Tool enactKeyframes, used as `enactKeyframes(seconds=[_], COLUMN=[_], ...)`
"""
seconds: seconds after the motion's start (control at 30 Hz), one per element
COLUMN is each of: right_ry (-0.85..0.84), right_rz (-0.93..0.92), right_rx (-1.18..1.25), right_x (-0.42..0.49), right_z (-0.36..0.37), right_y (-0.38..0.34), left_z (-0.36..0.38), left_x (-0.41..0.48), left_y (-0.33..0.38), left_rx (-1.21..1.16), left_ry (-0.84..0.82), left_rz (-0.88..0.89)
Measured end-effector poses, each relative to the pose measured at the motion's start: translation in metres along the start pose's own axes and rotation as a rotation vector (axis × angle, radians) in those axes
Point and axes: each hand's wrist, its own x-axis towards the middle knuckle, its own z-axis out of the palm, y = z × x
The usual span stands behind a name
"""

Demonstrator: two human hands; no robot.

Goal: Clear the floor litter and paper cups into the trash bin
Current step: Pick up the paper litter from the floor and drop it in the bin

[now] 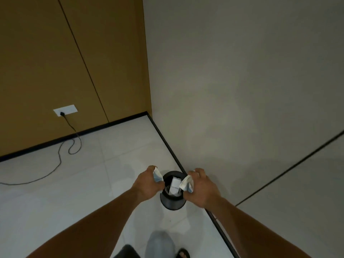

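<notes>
We see a pale tiled floor [74,192]. On it, at 5 o'clock from centre, a black trash bin [173,204] stands close against the dark skirting. A black cable [60,162] snakes across the tiles at 9 o'clock. A sandalled foot [183,253] rests at 6 o'clock.

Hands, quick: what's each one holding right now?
Left hand: grips a crumpled paper cup over the trash bin.
Right hand: grips a second crumpled paper cup over the bin.

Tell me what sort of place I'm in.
Likely an office or similar room, at a corner: tiled floor, brown panelled wall with a socket and cable, small black bin.
</notes>
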Motion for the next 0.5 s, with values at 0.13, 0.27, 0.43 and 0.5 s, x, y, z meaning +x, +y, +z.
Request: enactKeyframes(seconds=[0.13, 0.27, 0.43, 0.5], right_ry=[-0.025, -0.049, -0.094, -0.106], right_rz=[0.052, 0.177, 0.334, 0.384], right_rx=[0.028, 0.089, 0.202, 0.237], right_x=[0.055, 0.116, 0.197, 0.228], right_z=[-0.003, 0.013, 0.065, 0.093], right_y=[0.005, 0.006, 0.009, 0.02], left_z=[-0.006, -0.004, 0.02, 0.041], left_x=[0.073, 0.161, 0.27, 0.309], left_y=[0.01, 0.002, -0.028, -0.044], left_rx=[0.015, 0.101, 0.223, 0.25], left_ry=[-0.123, -0.26, -0.417, -0.462], left_rz=[-0.01, 0.011, 0.068, 0.073])
